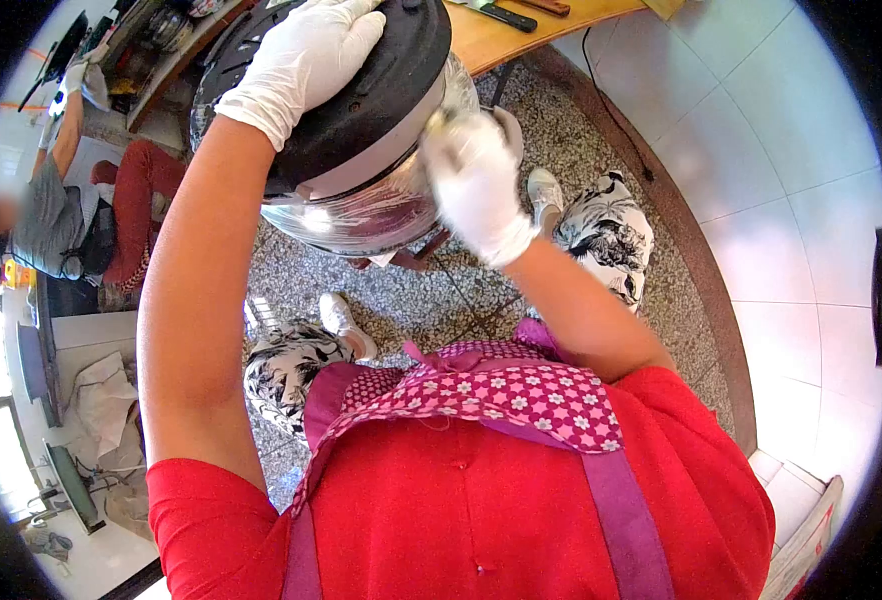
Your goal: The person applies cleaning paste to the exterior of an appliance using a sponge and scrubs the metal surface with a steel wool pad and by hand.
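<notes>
A large round pot-like appliance [361,215] has a black disc-shaped face [386,90] turned up and a shiny silver side with white streaks on it. My left hand [311,55], in a white glove, lies flat over the black face with its fingers stretched toward the far edge. Against the silver side, my gloved right hand [476,185] is curled and blurred by motion. Something small and yellowish shows at its fingertips, too smeared to name.
A wooden table [581,15] with a black-handled knife [504,15] stands at the far side. Another person [51,220] works at a counter on the left. A dark cable [601,100] runs down the tiled wall [761,170] to the speckled floor [441,300].
</notes>
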Demonstrator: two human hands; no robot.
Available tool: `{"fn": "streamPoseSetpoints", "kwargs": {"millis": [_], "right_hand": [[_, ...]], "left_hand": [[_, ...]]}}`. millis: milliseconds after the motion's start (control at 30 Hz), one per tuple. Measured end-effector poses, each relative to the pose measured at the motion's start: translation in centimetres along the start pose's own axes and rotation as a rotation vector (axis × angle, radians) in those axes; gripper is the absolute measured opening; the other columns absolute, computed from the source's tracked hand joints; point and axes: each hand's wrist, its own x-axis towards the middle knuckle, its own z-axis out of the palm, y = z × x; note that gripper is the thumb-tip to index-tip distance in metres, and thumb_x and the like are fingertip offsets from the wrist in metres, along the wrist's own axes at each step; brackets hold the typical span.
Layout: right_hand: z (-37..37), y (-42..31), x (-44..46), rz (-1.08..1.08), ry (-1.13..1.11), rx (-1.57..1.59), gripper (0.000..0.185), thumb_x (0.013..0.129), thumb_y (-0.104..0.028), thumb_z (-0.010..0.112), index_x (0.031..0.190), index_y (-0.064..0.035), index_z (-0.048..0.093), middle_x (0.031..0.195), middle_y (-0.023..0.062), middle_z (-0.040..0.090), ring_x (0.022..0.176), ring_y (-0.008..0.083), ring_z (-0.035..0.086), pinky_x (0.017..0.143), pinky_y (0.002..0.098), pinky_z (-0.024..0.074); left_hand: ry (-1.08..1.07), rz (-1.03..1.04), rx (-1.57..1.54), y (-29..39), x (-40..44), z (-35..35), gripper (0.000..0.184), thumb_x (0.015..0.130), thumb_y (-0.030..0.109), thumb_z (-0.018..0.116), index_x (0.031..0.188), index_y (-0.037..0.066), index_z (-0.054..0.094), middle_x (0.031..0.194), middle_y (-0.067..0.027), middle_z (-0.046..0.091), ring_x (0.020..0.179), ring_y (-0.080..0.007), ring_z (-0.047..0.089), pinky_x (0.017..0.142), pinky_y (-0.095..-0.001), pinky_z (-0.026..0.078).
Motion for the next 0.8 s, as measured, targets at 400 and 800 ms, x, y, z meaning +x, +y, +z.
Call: {"fn": "streamPoseSetpoints", "kwargs": {"millis": [400,800], "right_hand": [[-1.5,1.0,0.9,0.185,0.039,0.031,0.02,0.086,-0.015,0.065,0.068,-0.006,0.062,0.064,0.0145,0.056,0.067,0.0351,0.057,0.064,0.0449,0.046],[0.1,-0.2,-1.3,-0.187,0.097,-0.032,0.015,0.09,-0.015,0.064,0.079,-0.006,0.065,0.071,0.0111,0.058,0.068,0.0305,0.058,0.063,0.0407,0.0485]], "left_hand": [[-0.006,0.101,-0.022,-0.3,0.6,-0.7,0.049,0.097,0.029,0.038,0.137,0.005,0.052,0.14,-0.0267,0.048,0.131,-0.0412,0.045,0.112,-0.0432,0.034],[0.019,0.042,-0.045,0.1,0.2,-0.9,0.051,0.098,0.031,0.037,0.139,0.005,0.05,0.143,-0.0266,0.046,0.133,-0.0403,0.044,0.113,-0.043,0.033]]}}
